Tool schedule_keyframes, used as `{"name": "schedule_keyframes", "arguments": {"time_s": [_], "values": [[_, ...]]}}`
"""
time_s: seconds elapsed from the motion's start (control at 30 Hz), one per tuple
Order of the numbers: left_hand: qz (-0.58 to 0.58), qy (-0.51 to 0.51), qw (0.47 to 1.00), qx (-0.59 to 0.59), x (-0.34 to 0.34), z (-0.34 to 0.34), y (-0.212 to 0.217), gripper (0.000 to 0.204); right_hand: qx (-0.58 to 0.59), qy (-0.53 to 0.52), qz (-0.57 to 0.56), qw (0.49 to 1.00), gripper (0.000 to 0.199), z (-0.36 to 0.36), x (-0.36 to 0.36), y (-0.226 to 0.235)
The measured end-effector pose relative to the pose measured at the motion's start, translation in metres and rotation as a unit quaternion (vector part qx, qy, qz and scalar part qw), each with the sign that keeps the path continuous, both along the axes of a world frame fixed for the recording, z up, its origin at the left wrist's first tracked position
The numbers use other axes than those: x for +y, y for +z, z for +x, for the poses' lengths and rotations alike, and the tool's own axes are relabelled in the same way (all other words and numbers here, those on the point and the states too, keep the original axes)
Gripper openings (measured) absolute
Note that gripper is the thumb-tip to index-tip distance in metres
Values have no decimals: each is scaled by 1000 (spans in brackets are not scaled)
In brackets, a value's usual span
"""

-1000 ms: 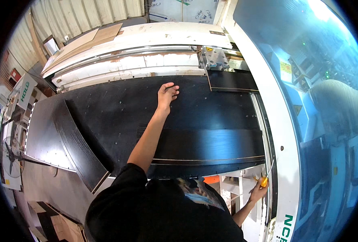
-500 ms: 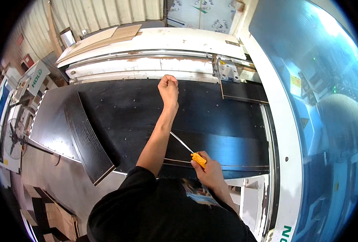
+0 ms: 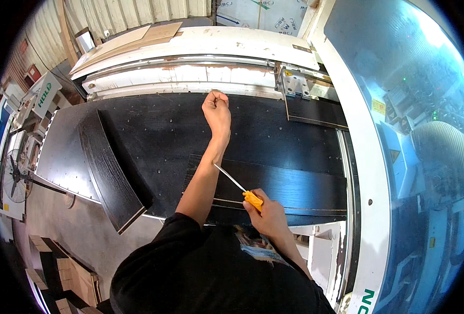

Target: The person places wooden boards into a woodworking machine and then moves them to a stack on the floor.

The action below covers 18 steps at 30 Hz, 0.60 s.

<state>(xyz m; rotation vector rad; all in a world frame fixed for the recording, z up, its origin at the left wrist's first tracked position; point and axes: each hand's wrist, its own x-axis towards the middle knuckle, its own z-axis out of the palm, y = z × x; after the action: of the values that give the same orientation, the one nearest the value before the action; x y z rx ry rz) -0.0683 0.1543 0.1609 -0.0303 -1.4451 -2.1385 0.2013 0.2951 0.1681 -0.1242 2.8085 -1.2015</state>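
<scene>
1. Left hand [image 3: 217,111], upper centre of frame, arm stretched across the black machine bed [image 3: 153,141]. Fingers curled into a loose fist at the bed's far edge, just below the white rail [image 3: 179,78]. Whether it pinches anything, I cannot tell.
2. Right hand [image 3: 267,214], lower centre, clamped on the orange handle of a screwdriver [image 3: 241,189]. The thin shaft slants up-left, tip close to the left forearm.
3. Dark wood-grain panel [image 3: 289,191] lies flat under the screwdriver, right of centre. A second, narrow dark panel [image 3: 109,175] lies askew at left, overhanging the bed.
4. Judgement: the tool is in hand but not yet set to work, and the left hand is attending to a spot at the far edge.
5. Next move likely calls for carrying the tip forward to that spot without scraping the panel.
</scene>
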Motion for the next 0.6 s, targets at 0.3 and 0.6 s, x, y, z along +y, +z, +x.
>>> {"name": "schedule_keyframes", "arguments": {"time_s": [0.3,0.6], "values": [[-59,18,998,-1,-1,2,-12,25,-25,9,2,1000,36,-2,-2,1],[-67,5,998,-22,2,2,-22,27,-83,2,27,996,43,0,4,-3]]}}
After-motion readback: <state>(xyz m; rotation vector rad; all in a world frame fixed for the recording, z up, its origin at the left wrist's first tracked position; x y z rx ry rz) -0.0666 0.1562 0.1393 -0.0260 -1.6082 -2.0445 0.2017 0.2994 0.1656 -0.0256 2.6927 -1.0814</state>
